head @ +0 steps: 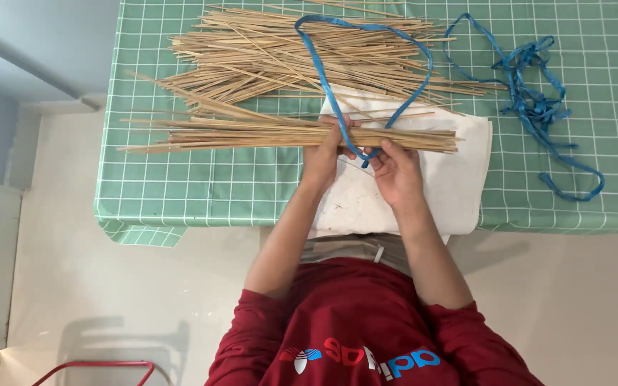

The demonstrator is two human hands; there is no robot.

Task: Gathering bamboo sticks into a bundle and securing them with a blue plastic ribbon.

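Note:
A bundle of thin bamboo sticks (252, 134) lies crosswise on a white cloth (452, 186) at the table's near edge. My left hand (321, 154) grips the bundle near its middle. My right hand (395, 171) pinches a blue plastic strap (327, 86) just below the bundle. The strap loops away over the loose pile and comes back to the bundle between my hands.
A large loose pile of sticks (302, 57) covers the far part of the green checked tablecloth (180, 186). A tangle of blue strap (538, 107) lies at the right. A red metal frame (94, 368) shows on the floor, lower left.

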